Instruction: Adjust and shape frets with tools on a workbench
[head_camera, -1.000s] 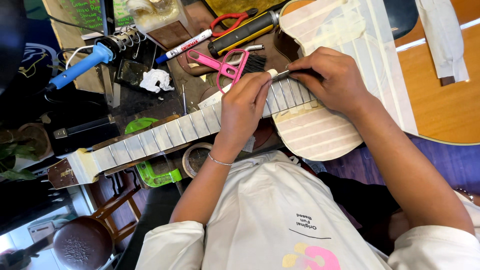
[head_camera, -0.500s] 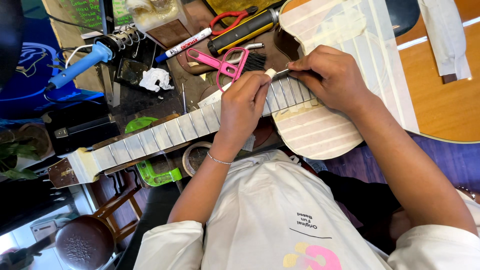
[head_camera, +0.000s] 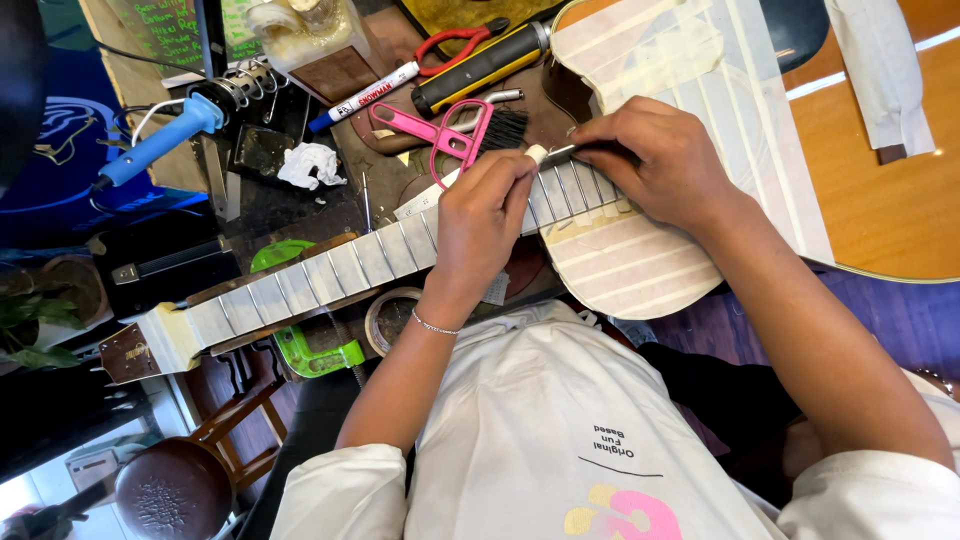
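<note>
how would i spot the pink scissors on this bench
Start from the taped guitar neck running across the bench. Just above it, beside the left hand, lie the pink-handled scissors, against a small black brush. Nothing else there is bright pink.

Pink scissors (head_camera: 440, 135), blue soldering iron (head_camera: 160, 145), marker (head_camera: 365, 97) (capped), brush (head_camera: 503, 128)

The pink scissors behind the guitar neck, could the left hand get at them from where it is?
Probably yes: the pink scissors lie uncovered just beyond the left hand, which rests on the guitar neck.
</note>
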